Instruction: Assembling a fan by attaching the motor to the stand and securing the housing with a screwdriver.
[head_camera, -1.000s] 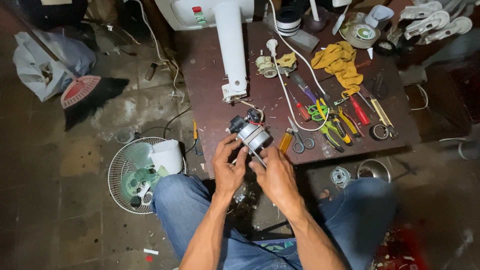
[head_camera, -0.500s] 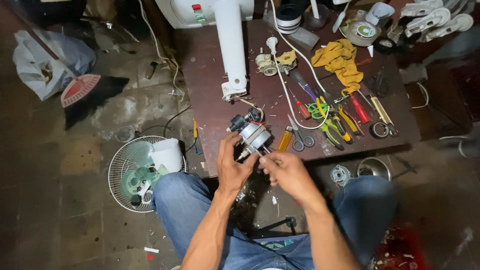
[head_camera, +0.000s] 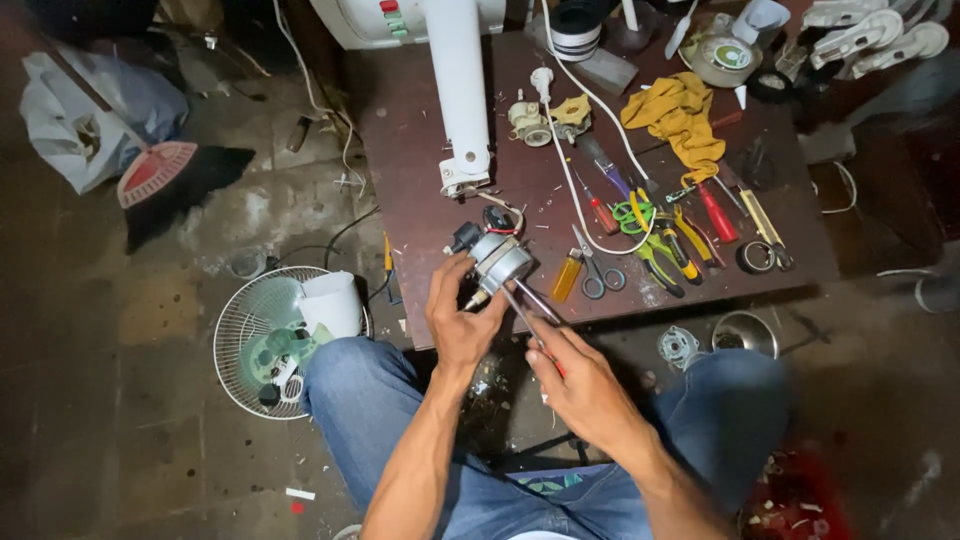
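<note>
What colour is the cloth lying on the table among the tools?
Mustard yellow. The cloth shows best in the head view, near the table's far side.

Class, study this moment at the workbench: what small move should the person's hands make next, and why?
Probably press the screwdriver tip firmly into the fan motor and turn. The right hand already angles the tool against the housing, while the left hand grips the motor at the table edge.

Silver-grey fan motor (head_camera: 500, 258), dark reddish-brown worktop (head_camera: 420, 170), yellow cloth (head_camera: 683, 120), white fan column (head_camera: 457, 80), green-handled scissors (head_camera: 630, 213), blue jeans (head_camera: 360, 400).
</note>
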